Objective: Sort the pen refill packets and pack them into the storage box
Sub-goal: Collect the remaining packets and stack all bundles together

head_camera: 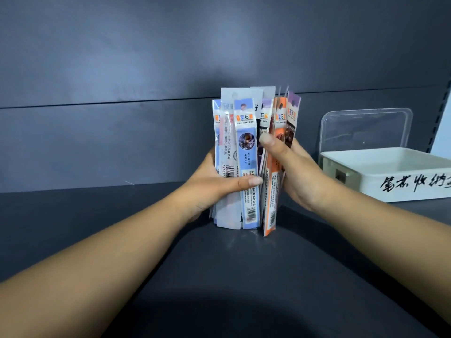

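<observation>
A bunch of several pen refill packets [246, 152] stands upright on the dark shelf, lower ends touching the surface. The packets are blue, white, orange and purple. My left hand [214, 186] grips the blue and white packets from the left, thumb across the front. My right hand [292, 172] grips the orange and purple packets from the right, thumb pressed on the front near the middle. The white storage box [390, 176] with black handwriting on its side sits open at the right.
A clear plastic lid [366, 128] leans upright against the dark back wall [146, 69] behind the box. The dark shelf surface [219, 276] stretches in front of the packets. A pale panel [443, 132] shows at the far right edge.
</observation>
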`<action>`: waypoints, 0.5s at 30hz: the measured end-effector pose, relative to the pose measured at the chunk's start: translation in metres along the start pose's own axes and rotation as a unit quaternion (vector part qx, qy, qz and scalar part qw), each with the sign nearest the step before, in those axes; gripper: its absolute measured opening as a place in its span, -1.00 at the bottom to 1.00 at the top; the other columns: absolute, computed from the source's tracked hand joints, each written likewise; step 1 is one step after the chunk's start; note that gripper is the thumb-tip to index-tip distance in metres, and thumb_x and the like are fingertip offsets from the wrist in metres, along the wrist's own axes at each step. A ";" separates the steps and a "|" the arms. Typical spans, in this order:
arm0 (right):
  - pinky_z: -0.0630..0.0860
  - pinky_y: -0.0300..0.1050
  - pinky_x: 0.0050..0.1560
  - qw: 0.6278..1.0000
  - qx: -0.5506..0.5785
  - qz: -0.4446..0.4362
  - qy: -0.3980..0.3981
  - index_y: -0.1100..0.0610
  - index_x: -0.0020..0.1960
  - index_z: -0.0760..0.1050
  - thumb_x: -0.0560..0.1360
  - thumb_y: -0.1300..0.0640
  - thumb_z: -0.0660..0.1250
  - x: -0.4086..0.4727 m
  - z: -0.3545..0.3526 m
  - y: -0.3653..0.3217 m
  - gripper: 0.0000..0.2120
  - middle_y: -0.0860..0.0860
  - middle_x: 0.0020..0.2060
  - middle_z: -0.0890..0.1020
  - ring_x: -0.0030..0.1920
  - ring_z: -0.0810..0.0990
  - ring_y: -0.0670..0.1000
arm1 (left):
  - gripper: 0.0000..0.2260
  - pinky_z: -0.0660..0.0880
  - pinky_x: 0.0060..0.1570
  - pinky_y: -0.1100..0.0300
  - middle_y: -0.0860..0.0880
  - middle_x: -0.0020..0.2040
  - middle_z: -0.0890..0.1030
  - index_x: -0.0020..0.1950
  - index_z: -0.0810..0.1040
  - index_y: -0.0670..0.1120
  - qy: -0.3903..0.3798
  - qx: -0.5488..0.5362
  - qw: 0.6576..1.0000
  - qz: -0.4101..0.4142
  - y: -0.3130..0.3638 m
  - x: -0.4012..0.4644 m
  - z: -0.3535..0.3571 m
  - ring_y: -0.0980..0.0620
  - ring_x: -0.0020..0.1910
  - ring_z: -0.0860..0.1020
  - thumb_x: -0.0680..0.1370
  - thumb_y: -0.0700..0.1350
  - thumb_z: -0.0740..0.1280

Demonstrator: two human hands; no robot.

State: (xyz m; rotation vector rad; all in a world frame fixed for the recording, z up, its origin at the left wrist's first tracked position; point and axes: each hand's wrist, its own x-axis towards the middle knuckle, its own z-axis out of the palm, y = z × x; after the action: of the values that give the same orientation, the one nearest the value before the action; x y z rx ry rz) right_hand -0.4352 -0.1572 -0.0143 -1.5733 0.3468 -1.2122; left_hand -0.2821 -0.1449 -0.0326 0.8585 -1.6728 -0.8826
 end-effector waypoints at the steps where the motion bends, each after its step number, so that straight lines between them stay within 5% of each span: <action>1: 0.55 -0.32 -0.16 1.000 -0.003 0.000 -0.009 -0.06 0.05 0.44 0.17 -0.10 0.40 -0.001 0.000 0.000 -0.53 -0.18 -0.16 0.70 -0.07 0.66 -0.16 | -0.20 0.49 0.20 0.02 -0.05 0.22 0.58 0.33 0.31 -0.01 0.004 -0.002 1.000 -0.004 -0.002 0.000 0.001 0.03 0.18 0.57 0.15 -0.03 0.55; 5: 0.56 -0.26 -0.10 0.999 -0.003 0.016 -0.030 0.04 0.10 0.47 0.13 -0.01 0.44 0.001 0.002 0.001 -0.45 -0.09 -0.11 0.69 -0.03 0.66 -0.10 | -0.26 0.49 0.18 0.11 -0.05 0.23 0.57 0.35 0.30 -0.01 -0.025 0.023 0.999 0.006 -0.004 0.001 0.007 0.07 0.19 0.56 0.21 -0.05 0.49; 8: 0.57 -0.25 -0.10 0.998 -0.018 0.030 -0.047 0.03 0.05 0.49 0.29 0.15 0.46 0.003 0.001 0.004 -0.64 -0.11 -0.17 0.70 -0.07 0.66 -0.12 | -0.21 0.50 0.19 0.09 -0.05 0.23 0.56 0.37 0.27 -0.05 -0.027 0.049 0.998 0.012 -0.004 0.005 0.013 0.09 0.19 0.55 0.20 0.00 0.50; 15: 0.61 -0.21 -0.11 0.996 0.040 0.071 -0.038 0.01 -0.03 0.51 0.21 0.10 0.38 0.002 0.000 0.007 -0.68 -0.11 -0.25 0.70 -0.16 0.67 -0.11 | -0.24 0.54 0.13 0.03 -0.14 0.13 0.61 0.30 0.34 -0.15 0.003 0.056 0.998 0.025 -0.009 0.008 0.025 0.02 0.12 0.60 0.16 -0.02 0.49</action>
State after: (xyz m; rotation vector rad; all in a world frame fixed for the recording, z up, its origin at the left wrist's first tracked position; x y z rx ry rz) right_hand -0.4314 -0.1616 -0.0190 -1.4962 0.3502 -1.0427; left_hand -0.3074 -0.1527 -0.0423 0.8910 -1.7449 -0.7571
